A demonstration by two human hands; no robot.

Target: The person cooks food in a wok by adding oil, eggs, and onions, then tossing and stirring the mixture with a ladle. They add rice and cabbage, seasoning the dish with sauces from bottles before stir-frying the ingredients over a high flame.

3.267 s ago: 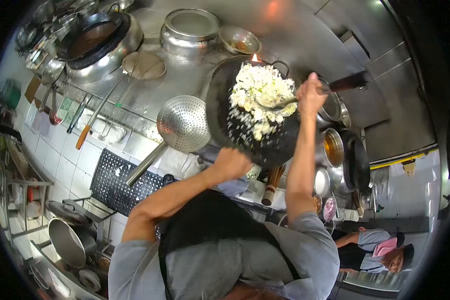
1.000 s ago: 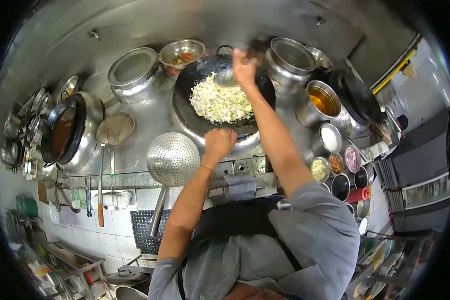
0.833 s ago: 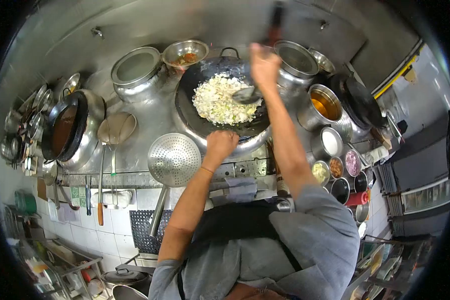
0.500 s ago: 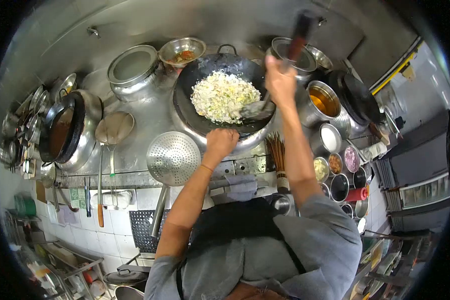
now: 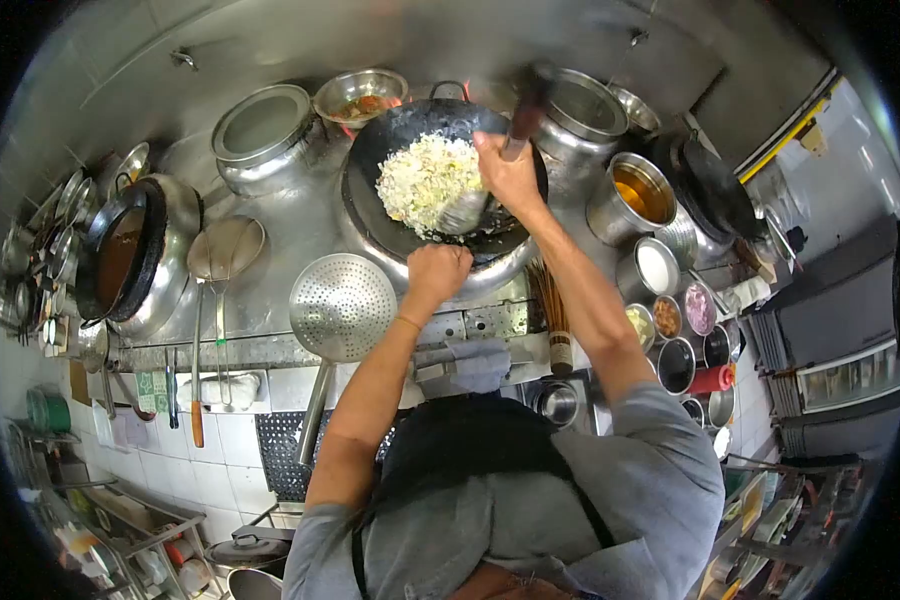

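A large black wok (image 5: pixel 370 205) sits on the stove, with a heap of chopped whitish-green food (image 5: pixel 425 180) in it. My right hand (image 5: pixel 508 172) is closed round the handle of a metal spatula (image 5: pixel 465 210), whose blade rests at the lower right edge of the heap. Blur covers the handle's upper end. At the wok's near rim my left hand (image 5: pixel 440 268) is closed; what its fingers grip is hidden beneath them.
A perforated ladle (image 5: pixel 344 308) lies left of my left forearm. Lidded pots (image 5: pixel 262 125) and a steel bowl (image 5: pixel 360 90) stand behind. On the right are a pot of orange liquid (image 5: pixel 642 193) and several small containers. Another dark wok (image 5: pixel 120 255) is at left.
My right hand has moved left with the spatula, and its blade has shifted left against the food. Flames now show by the wok's far rim. My left hand remains at the near rim.
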